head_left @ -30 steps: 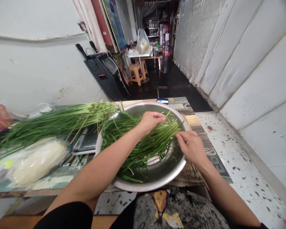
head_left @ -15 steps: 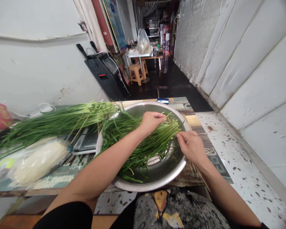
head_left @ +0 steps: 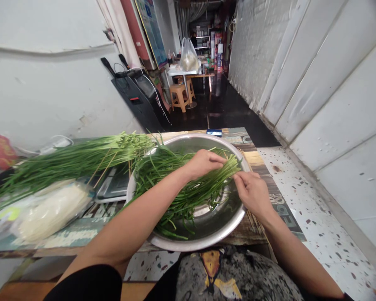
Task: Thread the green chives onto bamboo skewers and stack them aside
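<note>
A large steel basin (head_left: pixel 207 244) sits on the table edge in front of me, filled with long green chives (head_left: pixel 175 184). My left hand (head_left: pixel 203 163) lies over the chives near their cut ends, fingers closed around a bunch of them. At the basin's right rim my right hand (head_left: pixel 252 192) pinches the chive ends with thumb and forefinger. Both hands meet at the same end of the bunch.
A bigger heap of chives (head_left: pixel 69 161) lies on the table to the left, over a metal tray (head_left: pixel 113 188). A clear bag of pale noodles (head_left: pixel 50 213) lies beside it. Bamboo skewers (head_left: pixel 253 217) lie right of the basin. A blue phone (head_left: pixel 213 132) rests behind it.
My left hand has slid slightly right and down along the chive bunch, closer to my right hand. The right hand has barely shifted.
</note>
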### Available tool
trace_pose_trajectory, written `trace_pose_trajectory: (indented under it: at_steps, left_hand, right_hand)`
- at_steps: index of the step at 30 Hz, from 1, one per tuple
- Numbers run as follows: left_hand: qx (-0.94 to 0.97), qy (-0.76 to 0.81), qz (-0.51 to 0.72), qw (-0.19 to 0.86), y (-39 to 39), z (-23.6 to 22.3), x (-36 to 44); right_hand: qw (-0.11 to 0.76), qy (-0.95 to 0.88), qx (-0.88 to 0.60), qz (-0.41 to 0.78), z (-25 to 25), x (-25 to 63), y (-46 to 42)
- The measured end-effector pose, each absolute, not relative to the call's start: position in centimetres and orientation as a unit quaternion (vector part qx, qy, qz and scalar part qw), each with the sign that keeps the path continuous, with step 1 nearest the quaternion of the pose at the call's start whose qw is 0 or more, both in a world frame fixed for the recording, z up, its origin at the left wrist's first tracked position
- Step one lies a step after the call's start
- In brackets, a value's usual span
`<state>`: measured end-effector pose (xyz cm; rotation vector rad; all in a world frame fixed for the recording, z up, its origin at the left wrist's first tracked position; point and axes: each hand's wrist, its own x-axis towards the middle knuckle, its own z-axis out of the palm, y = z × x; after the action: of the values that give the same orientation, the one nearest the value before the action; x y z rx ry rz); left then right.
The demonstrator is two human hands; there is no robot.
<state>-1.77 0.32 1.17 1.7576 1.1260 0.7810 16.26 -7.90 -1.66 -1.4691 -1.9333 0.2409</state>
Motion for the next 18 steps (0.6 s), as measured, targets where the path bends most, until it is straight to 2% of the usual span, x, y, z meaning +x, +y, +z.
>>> trace_pose_trajectory:
  at_steps: [3,5,8,12,14,18]
  left_hand:
    - [0.741,0.438,0.286,0.420,1.4,0.9,-2.8]
    - [0.752,0.484,0.279,0.349,2.2,-0.2,-3.3]
    - [0.796,0.520,0.196,0.241,2.8,-2.3,-3.2]
    - [0.825,0.528,0.116,0.164,2.3,-4.1,-2.3]
    - [0.820,0.536,0.127,0.157,2.1,-4.4,-1.9]
    - [0.786,0.535,0.215,0.222,2.7,-4.5,-2.1]
  right_hand:
    - [0.351,-0.746,-0.558,0.093,-1.8,16.3,-7.9]
    - [0.350,-0.750,-0.554,0.089,-1.8,16.3,-7.9]
    - [0.352,-0.751,-0.553,0.082,-1.9,16.3,-7.9]
    - [0.356,-0.752,-0.549,0.081,-1.9,16.3,-8.0]
    - [0.356,-0.752,-0.548,0.082,-1.9,16.3,-8.0]
    - [0.350,-0.751,-0.552,0.091,-1.7,16.3,-8.1]
